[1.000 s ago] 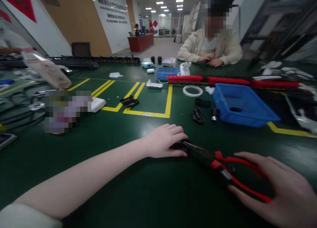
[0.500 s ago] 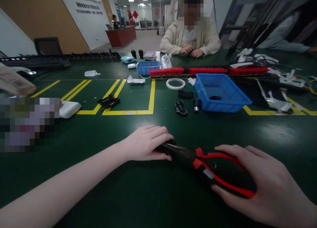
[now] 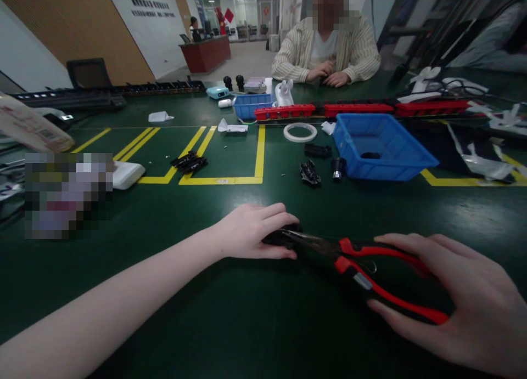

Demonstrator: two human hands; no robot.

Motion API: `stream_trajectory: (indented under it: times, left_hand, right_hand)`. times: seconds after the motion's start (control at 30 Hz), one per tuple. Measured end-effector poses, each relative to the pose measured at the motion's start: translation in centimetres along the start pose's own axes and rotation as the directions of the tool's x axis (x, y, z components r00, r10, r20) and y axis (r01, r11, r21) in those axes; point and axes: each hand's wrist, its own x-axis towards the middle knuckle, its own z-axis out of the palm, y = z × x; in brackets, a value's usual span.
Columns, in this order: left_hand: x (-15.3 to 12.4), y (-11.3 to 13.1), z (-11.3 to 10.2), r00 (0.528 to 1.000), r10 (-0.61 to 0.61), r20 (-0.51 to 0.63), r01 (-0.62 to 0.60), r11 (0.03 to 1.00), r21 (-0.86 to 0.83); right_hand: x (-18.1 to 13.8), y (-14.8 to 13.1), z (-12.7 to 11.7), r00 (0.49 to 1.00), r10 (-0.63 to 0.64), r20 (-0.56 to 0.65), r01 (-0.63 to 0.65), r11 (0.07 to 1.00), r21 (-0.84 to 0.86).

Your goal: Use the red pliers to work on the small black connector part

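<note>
Showing little change from half a second ago, the left hand (image 3: 256,231) closes its fingers on a black part (image 3: 275,237) over the table (image 3: 230,324); the right hand (image 3: 467,291) grips pliers (image 3: 343,263), tips still there, suggesting unfinished work.

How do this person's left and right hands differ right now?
The left hand grips a black part, while the right hand holds red-and-black pliers. The left hand's fingers lie close together; the right hand is spread across the pliers' parted handles. Both hands are bare and over the green table.
</note>
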Motion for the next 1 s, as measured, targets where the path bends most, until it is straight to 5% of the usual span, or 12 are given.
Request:
stream_trajectory:
  times: [0.47,1.0]
  left_hand:
    - [0.4,-0.1,-0.2,0.99,-0.138,0.037,0.14,0.988,-0.065]
    - [0.4,-0.4,0.0,0.995,-0.09,0.042,0.091,0.995,-0.044]
  right_hand:
    - [0.4,1.1,0.8,0.984,0.164,0.069,-0.173,0.973,0.155]
    - [0.5,1.3,0.9,0.917,0.352,0.187,-0.398,0.838,0.374]
